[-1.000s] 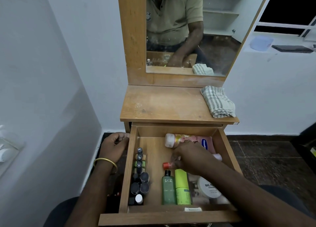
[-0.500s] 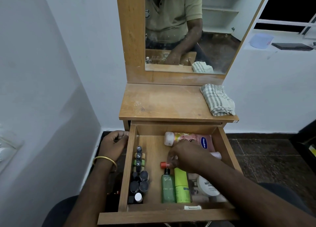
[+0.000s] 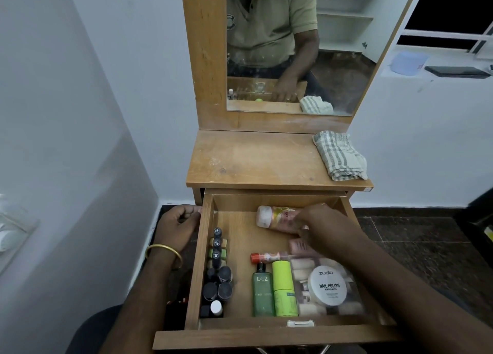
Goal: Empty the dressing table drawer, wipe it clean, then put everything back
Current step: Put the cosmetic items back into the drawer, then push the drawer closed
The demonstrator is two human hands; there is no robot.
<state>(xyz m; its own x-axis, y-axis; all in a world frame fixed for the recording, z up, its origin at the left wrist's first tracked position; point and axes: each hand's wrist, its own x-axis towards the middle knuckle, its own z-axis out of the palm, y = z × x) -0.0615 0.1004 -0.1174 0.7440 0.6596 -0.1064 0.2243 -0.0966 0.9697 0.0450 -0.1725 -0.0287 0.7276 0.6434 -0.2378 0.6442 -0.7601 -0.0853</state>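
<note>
1. Lotion bottle (image 3: pixel 277 217): lay on its side at the back of the open drawer (image 3: pixel 198 268), long axis running left to right, white cap to the left.
2. Right hand (image 3: pixel 324 228): directly over the bottle's right end, fingers curled down onto it; whether they had closed round it could not be told. This was the nearer hand, and any lift would go up and back toward the desk.
3. Left hand (image 3: pixel 178 224): outside the drawer's left wall, fingers curled at its top back corner.
4. Drawer contents, apparently all still in place: nail polish bottles (image 3: pixel 217 271) along the left; green bottles (image 3: pixel 274 289) and a nail polish remover tub (image 3: pixel 327 287) at the front.
5. Desk (image 3: pixel 250 159): bare wood, a folded striped cloth (image 3: pixel 340 155) at its right edge.
6. Room: white walls, dark floor, mirror (image 3: pixel 293 47) above.
</note>
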